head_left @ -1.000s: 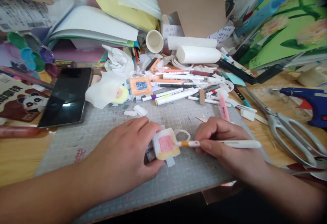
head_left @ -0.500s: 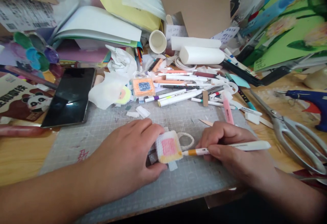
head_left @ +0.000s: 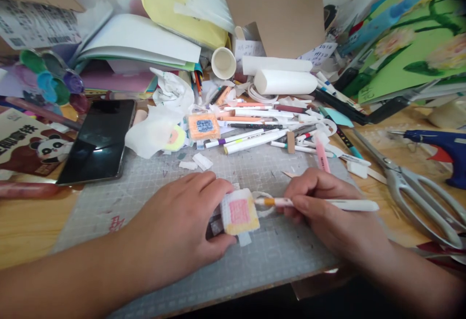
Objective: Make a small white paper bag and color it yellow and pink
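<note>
Between the thumb and fingers of my left hand (head_left: 189, 217) is a small white textured square piece (head_left: 240, 211), with a pink square in its middle and yellow-orange colour along its lower and right edges. My right hand (head_left: 324, 202) is closed around a white marker (head_left: 349, 205) with an orange band, held nearly level. The marker's tip touches or almost touches the piece's right edge. A white loop (head_left: 267, 210) lies behind the tip. Small pale scraps (head_left: 244, 238) show under the piece. All of this is over a grey gridded cutting mat (head_left: 167, 280).
Several markers (head_left: 255, 139) lie heaped behind my hands, beside an orange square piece with a blue centre (head_left: 203, 125). A black phone (head_left: 99, 139) lies at left. At right are large scissors (head_left: 411, 183) and a blue glue gun (head_left: 437, 146). A paper cup (head_left: 223, 63) stands further back.
The marker tip has moved up the piece's right edge from its lower right corner, my right hand shifting slightly left. More yellow shows on that edge. My left hand stays in place.
</note>
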